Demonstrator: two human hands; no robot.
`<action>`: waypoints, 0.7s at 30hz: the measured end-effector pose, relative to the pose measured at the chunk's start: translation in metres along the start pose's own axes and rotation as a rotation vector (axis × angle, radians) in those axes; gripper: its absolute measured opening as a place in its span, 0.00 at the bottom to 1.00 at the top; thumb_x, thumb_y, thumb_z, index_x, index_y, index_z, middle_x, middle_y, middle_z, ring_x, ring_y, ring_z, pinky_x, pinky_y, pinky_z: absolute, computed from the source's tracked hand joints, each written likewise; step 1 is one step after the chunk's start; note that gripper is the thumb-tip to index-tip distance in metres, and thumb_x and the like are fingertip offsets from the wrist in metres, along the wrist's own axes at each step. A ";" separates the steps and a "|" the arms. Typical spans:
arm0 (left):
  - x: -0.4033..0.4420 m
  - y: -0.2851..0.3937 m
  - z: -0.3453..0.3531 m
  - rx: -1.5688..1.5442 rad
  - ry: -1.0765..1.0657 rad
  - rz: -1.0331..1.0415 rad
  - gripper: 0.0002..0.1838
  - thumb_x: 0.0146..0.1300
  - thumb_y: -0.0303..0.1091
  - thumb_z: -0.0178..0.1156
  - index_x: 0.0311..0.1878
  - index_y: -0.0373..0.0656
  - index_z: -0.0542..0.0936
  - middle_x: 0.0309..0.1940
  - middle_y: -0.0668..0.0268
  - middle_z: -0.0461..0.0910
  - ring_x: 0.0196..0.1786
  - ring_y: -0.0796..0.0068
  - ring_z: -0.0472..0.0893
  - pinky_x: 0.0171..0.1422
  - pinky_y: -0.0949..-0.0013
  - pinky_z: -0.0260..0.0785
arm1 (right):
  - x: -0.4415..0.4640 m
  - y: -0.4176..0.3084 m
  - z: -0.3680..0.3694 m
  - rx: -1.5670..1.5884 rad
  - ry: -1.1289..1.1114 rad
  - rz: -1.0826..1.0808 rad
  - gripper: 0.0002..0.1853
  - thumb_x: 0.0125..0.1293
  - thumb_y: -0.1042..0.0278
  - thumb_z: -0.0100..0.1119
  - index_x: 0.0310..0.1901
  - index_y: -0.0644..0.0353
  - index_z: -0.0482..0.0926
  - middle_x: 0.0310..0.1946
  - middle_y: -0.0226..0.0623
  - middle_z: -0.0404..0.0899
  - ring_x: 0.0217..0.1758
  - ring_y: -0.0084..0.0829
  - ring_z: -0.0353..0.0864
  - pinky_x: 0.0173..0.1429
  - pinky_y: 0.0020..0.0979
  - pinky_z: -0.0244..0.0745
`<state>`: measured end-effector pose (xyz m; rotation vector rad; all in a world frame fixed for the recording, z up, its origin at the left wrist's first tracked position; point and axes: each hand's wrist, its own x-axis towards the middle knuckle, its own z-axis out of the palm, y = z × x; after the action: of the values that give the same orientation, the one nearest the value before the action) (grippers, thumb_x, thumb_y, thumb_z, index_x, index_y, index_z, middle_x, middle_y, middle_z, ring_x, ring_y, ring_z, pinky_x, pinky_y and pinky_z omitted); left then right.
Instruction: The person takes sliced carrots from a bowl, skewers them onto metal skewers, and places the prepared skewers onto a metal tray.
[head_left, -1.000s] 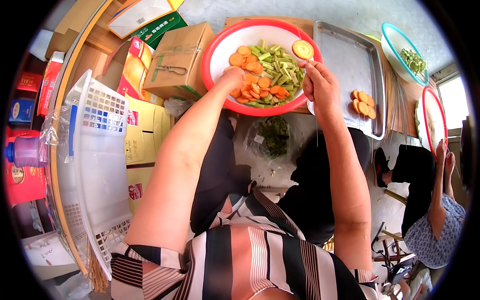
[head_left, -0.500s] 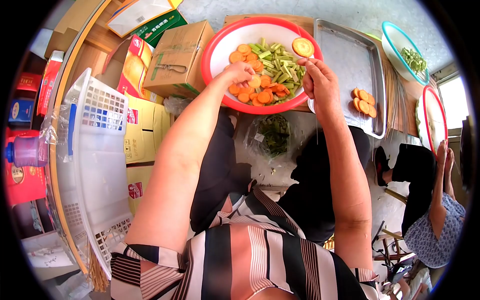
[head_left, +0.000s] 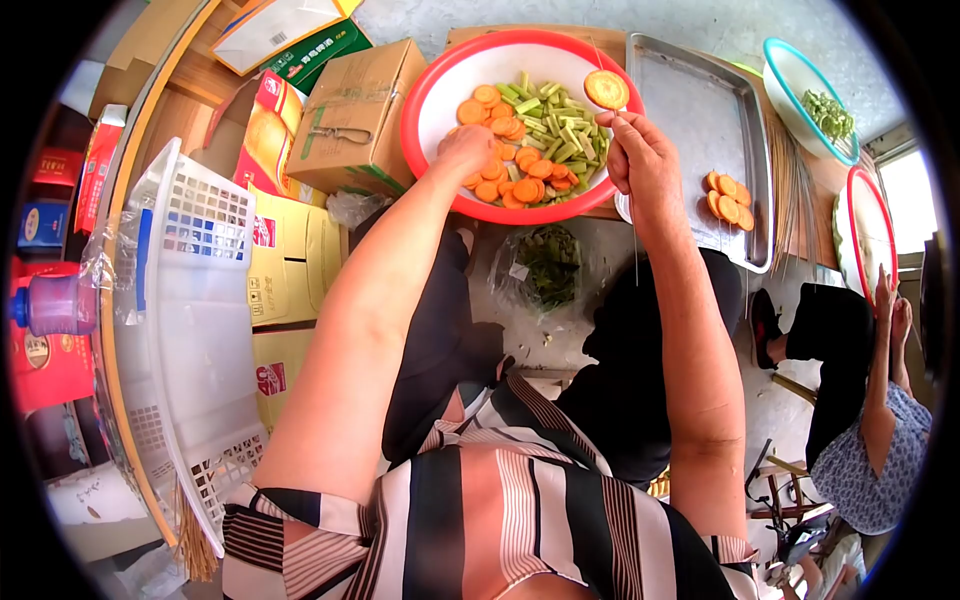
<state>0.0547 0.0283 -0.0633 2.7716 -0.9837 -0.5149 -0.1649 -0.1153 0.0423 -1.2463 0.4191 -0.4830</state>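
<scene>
A wide basin with a red rim (head_left: 425, 185) holds orange carrot slices (head_left: 535, 168) on its left and lower side, and cut green stalk pieces (head_left: 560, 135) on its right. My left hand (head_left: 466, 150) is curled down among the carrot slices at the basin's left; its fingertips are hidden. In my right hand (head_left: 640, 155), over the basin's right rim, a thin skewer (head_left: 636, 250) is pinched between thumb and fingers. One pale-centred carrot slice (head_left: 606, 90) is threaded on it just above the fingers, and the skewer's tip sticks up past the slice.
A metal tray (head_left: 690, 110) at right bears carrot slices on skewers (head_left: 729, 202). Beside it lie loose skewers (head_left: 790, 190). A blue-rimmed bowl (head_left: 815, 110) of greens stands farther right. Cardboard box (head_left: 365, 110) and white basket (head_left: 200, 300) are at left. Another person's hands (head_left: 893, 310) are at far right.
My left hand has moved left and curled downward onto the carrot slices. The skewer in my right hand has tilted, and its tip now shows above the threaded slice.
</scene>
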 end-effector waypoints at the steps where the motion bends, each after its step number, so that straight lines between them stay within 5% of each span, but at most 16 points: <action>1: 0.002 -0.005 0.001 0.002 0.004 0.001 0.12 0.55 0.31 0.55 0.44 0.49 0.81 0.46 0.57 0.78 0.52 0.58 0.77 0.53 0.58 0.69 | 0.001 0.000 -0.001 -0.006 0.001 -0.005 0.11 0.69 0.68 0.45 0.41 0.65 0.75 0.13 0.22 0.61 0.14 0.14 0.55 0.18 0.19 0.50; 3: 0.005 -0.015 0.005 -0.078 0.199 -0.118 0.17 0.58 0.31 0.52 0.51 0.51 0.77 0.55 0.56 0.72 0.58 0.55 0.73 0.58 0.57 0.66 | 0.001 -0.001 -0.001 0.007 -0.002 -0.010 0.10 0.69 0.68 0.45 0.41 0.65 0.75 0.13 0.22 0.61 0.14 0.14 0.55 0.18 0.19 0.49; 7: 0.007 -0.003 -0.014 -0.132 0.227 -0.190 0.18 0.59 0.31 0.52 0.54 0.52 0.75 0.58 0.56 0.68 0.59 0.55 0.71 0.60 0.57 0.66 | 0.002 0.001 -0.001 0.011 -0.004 -0.003 0.10 0.69 0.68 0.46 0.40 0.63 0.76 0.12 0.22 0.61 0.13 0.14 0.55 0.18 0.19 0.49; 15: 0.082 -0.014 -0.018 -0.008 0.257 0.187 0.19 0.61 0.34 0.49 0.57 0.51 0.73 0.59 0.59 0.69 0.58 0.53 0.71 0.61 0.56 0.65 | 0.006 -0.005 0.006 0.003 0.000 0.023 0.09 0.69 0.68 0.46 0.38 0.61 0.76 0.12 0.21 0.60 0.13 0.12 0.54 0.18 0.19 0.47; 19: 0.104 -0.008 -0.008 0.041 0.137 0.124 0.20 0.61 0.36 0.50 0.58 0.50 0.72 0.60 0.59 0.68 0.58 0.54 0.71 0.62 0.56 0.64 | 0.009 -0.010 0.004 0.003 0.007 0.042 0.09 0.69 0.67 0.46 0.39 0.61 0.76 0.12 0.20 0.59 0.13 0.12 0.53 0.18 0.19 0.47; 21: 0.112 -0.018 0.008 0.056 0.241 0.138 0.21 0.59 0.41 0.53 0.55 0.47 0.73 0.59 0.57 0.69 0.58 0.53 0.71 0.62 0.56 0.64 | 0.009 -0.011 0.003 -0.005 0.007 0.052 0.09 0.70 0.67 0.46 0.40 0.61 0.75 0.13 0.20 0.59 0.14 0.13 0.52 0.18 0.19 0.46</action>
<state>0.1437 -0.0290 -0.1059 2.7055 -1.1345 -0.1314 -0.1572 -0.1208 0.0535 -1.2354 0.4582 -0.4422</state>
